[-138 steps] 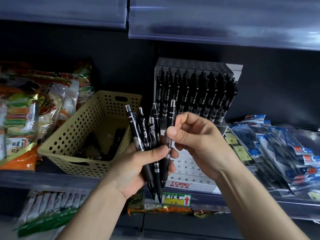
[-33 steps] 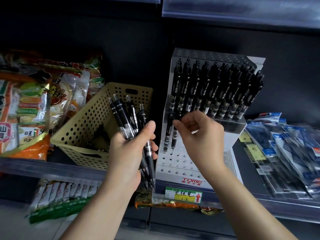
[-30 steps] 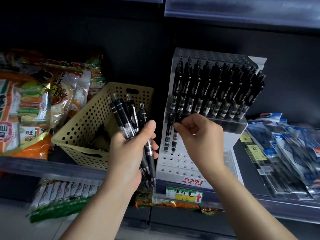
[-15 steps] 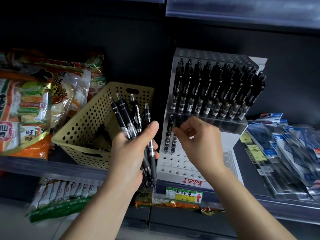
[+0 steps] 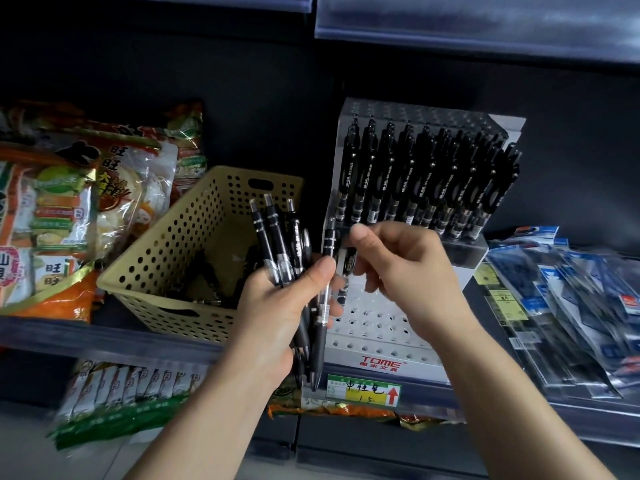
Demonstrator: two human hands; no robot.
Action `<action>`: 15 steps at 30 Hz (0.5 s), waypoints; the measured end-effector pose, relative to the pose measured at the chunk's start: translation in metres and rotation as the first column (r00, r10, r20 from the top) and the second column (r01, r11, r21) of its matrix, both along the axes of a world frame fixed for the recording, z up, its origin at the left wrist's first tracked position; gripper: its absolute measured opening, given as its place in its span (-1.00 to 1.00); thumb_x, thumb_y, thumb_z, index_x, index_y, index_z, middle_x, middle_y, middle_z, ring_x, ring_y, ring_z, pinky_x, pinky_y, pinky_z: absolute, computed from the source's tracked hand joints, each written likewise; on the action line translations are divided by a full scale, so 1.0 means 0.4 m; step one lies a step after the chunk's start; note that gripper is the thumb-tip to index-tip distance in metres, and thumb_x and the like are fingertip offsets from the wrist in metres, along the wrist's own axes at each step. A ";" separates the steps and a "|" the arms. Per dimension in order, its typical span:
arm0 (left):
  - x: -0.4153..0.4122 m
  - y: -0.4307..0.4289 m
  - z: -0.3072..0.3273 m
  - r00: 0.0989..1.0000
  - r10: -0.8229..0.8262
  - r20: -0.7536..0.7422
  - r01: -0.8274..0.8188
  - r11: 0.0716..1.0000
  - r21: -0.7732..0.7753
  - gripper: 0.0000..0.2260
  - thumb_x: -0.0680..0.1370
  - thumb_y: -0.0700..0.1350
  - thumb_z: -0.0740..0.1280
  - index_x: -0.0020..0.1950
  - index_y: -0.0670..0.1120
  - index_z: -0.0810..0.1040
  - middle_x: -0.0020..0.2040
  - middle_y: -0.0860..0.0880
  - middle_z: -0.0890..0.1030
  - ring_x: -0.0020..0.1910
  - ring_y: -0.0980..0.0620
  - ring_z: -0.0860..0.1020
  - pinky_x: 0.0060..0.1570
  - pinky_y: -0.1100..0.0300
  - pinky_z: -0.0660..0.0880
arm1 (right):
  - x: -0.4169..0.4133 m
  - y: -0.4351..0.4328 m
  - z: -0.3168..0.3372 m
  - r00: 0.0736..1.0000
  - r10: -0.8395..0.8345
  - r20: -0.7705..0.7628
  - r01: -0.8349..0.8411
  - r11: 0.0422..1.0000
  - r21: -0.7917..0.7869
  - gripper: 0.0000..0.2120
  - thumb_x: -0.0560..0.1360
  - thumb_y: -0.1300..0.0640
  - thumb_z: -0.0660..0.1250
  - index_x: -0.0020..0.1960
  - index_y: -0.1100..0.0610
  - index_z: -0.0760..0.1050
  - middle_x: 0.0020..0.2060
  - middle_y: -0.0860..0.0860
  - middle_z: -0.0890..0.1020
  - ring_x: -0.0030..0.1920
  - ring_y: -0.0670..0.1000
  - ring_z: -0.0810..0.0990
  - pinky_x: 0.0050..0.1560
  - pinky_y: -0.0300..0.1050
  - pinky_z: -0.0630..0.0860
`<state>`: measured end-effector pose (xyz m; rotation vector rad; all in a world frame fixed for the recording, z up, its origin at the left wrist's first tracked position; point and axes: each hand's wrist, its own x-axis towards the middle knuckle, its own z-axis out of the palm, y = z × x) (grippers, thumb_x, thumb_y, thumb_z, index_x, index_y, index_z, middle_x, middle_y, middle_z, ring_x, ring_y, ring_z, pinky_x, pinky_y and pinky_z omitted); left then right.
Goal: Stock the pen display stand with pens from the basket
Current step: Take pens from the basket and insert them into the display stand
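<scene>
Head view, the only view supplied: the left hand [image 5: 277, 327] is clamped round a bundle of pens [image 5: 273, 237], thumb across the barrels, clicker ends up and tips hanging below the palm. The right hand [image 5: 412, 275] is level with it and just to its right, fingers curled, its thumb [image 5: 360, 233] just beside the upper end of the rightmost pen [image 5: 328, 242] of the bundle. Whether the right hand actually pinches that pen or is closed on nothing cannot be told. The display stand [image 5: 377, 327] is directly behind the right hand. Its upper tier, above the knuckles, is packed with upright pens [image 5: 426, 181]. Its lower perforated tier shows many open holes below and beside the right hand, with a seated pen [image 5: 349, 263] or two visible in the gap between the hands. The basket [image 5: 162, 271] sits just left of the left hand and holds a few loose pens [image 5: 204, 271]. Snack bags [image 5: 69, 209] lie further left, packaged stationery [image 5: 571, 299] lies right of the right forearm, and a price label [image 5: 363, 393] sits below the left hand's pen tips. Assessment: the step in hand is drawing one pen from the bundle for the lower tier, and the task looks roughly half done. The next move calls for a firm pinch on that single pen and a lift clear of its neighbours. The tip must then go down into an open hole next to the seated pens.
</scene>
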<state>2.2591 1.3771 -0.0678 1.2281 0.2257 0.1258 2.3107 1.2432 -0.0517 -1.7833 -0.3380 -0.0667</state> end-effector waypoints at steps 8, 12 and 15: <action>-0.004 -0.011 0.001 1.000 -0.026 0.007 0.026 0.999 -0.030 -0.76 0.36 -0.05 0.38 -0.07 -0.17 0.61 -0.30 -0.13 0.67 -0.48 -0.04 0.56 -0.49 0.17 0.50 | -0.001 -0.017 0.014 0.938 0.272 -0.213 -0.226 0.950 0.216 -0.82 0.29 0.09 0.46 -0.22 0.21 0.59 -0.39 0.11 0.61 -0.37 -0.01 0.55 -0.48 -0.26 0.35; -0.004 -0.014 0.008 1.000 0.011 0.010 -0.011 0.999 -0.034 -0.80 0.36 -0.05 0.39 -0.10 -0.13 0.61 -0.30 -0.10 0.68 -0.46 -0.03 0.59 -0.45 0.16 0.53 | -0.009 -0.013 0.023 0.966 0.224 -0.127 -0.204 0.967 0.155 -0.80 0.27 0.09 0.47 -0.24 0.21 0.58 -0.39 0.10 0.64 -0.35 -0.01 0.59 -0.43 -0.24 0.44; 0.000 -0.018 0.007 0.997 0.073 -0.013 -0.073 0.997 -0.034 -0.79 0.38 -0.04 0.41 -0.06 -0.12 0.59 -0.27 -0.05 0.69 -0.38 -0.01 0.64 -0.42 0.13 0.55 | -0.016 -0.017 0.043 0.994 0.111 -0.024 -0.105 0.978 0.181 -0.82 0.33 0.09 0.45 -0.22 0.20 0.55 -0.36 0.10 0.64 -0.31 0.01 0.61 -0.40 -0.21 0.50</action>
